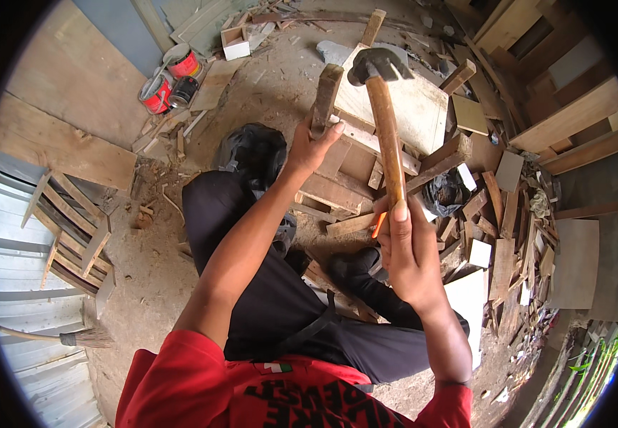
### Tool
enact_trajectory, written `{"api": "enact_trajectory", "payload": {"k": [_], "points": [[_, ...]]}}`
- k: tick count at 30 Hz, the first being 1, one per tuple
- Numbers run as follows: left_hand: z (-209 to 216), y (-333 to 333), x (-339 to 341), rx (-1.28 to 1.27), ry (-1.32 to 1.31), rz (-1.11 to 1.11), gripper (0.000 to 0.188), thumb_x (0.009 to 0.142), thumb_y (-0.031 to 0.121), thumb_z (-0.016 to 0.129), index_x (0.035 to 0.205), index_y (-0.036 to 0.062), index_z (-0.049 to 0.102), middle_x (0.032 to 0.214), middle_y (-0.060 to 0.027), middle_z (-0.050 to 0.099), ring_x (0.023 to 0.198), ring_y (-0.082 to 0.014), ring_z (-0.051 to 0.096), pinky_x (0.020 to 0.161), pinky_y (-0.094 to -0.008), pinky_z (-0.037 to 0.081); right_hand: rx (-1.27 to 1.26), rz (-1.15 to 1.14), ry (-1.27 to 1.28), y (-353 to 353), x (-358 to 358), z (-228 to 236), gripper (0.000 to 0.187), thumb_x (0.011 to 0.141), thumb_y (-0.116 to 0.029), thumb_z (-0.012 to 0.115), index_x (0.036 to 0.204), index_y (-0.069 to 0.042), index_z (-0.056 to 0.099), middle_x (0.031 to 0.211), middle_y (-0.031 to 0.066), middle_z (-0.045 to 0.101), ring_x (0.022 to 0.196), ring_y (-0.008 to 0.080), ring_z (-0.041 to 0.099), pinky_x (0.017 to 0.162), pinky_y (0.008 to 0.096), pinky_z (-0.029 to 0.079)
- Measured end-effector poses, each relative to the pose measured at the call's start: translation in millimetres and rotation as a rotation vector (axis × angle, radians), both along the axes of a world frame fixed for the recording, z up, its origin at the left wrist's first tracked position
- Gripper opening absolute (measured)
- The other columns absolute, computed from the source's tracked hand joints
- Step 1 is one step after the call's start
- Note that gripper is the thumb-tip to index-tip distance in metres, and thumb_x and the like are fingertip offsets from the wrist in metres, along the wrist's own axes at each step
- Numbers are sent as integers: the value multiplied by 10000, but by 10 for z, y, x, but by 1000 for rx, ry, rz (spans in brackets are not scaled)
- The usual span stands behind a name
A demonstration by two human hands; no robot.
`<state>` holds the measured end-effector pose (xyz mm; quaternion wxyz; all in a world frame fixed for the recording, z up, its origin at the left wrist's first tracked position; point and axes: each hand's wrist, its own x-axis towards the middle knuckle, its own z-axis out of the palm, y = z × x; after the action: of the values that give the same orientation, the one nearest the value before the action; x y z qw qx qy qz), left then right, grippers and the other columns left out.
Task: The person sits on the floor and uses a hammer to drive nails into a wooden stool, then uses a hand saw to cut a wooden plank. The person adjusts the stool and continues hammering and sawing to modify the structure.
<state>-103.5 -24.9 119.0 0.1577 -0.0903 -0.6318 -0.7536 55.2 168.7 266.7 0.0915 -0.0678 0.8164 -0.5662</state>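
My right hand [409,253] is closed round the wooden handle of a claw hammer [389,135]. The dark hammer head is raised above a wooden frame with a pale board [412,107] and several stubby legs sticking out. My left hand [312,147] grips the base of one upright wooden leg [327,96] on the frame's left side; its thumb lies along the wood and most fingers are hidden. A small orange object [379,225] shows beside my right hand, too little of it visible to name.
Wood offcuts [505,267] lie heaped on the right. Black plastic bags [252,153] sit left of the frame and among the scraps. Red paint cans [156,94] stand at the back left. A slatted wooden piece [74,239] and a broom [88,338] lie at the left wall.
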Motion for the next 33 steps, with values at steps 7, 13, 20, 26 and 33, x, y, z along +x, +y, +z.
{"api": "enact_trajectory", "payload": {"k": [7, 13, 20, 26, 33], "points": [[-121, -26, -13, -1, 9, -2, 364, 906, 336, 731, 1090, 33, 647, 897, 10, 651, 837, -70, 557, 753, -267, 459, 48, 25, -86, 17, -20, 9, 424, 1098, -356, 366, 1071, 7, 583, 648, 81, 526, 612, 179, 542, 605, 353, 437], [-43, 13, -11, 10, 0, -26, 362, 901, 321, 740, 1102, 35, 645, 901, 5, 657, 830, -75, 564, 753, -270, 466, 17, 30, -146, 21, -60, -159, 439, 1095, -370, 380, 1057, 21, 576, 645, 64, 509, 604, 160, 521, 588, 332, 423], [-8, 13, 9, -3, 9, 3, 395, 911, 311, 726, 1158, 20, 624, 952, -3, 665, 869, -79, 573, 781, -277, 471, -71, -8, -9, 28, -7, -75, 396, 1096, -336, 381, 1074, 15, 564, 635, 29, 487, 584, 126, 476, 560, 327, 394], [-16, 8, 43, 14, 2, -1, 437, 907, 331, 728, 1200, 27, 616, 975, -8, 657, 899, -87, 563, 800, -289, 464, -18, -37, -144, 28, -64, -204, 428, 1098, -361, 375, 1044, 11, 581, 656, 46, 502, 609, 131, 495, 591, 324, 420], [-44, -11, -9, -13, 19, 10, 431, 911, 363, 713, 1166, 28, 620, 943, 0, 638, 885, -87, 550, 794, -288, 456, -52, 14, -90, 69, -4, -194, 462, 1093, -397, 383, 1057, 22, 574, 649, 8, 460, 568, 99, 436, 534, 287, 376]]}}
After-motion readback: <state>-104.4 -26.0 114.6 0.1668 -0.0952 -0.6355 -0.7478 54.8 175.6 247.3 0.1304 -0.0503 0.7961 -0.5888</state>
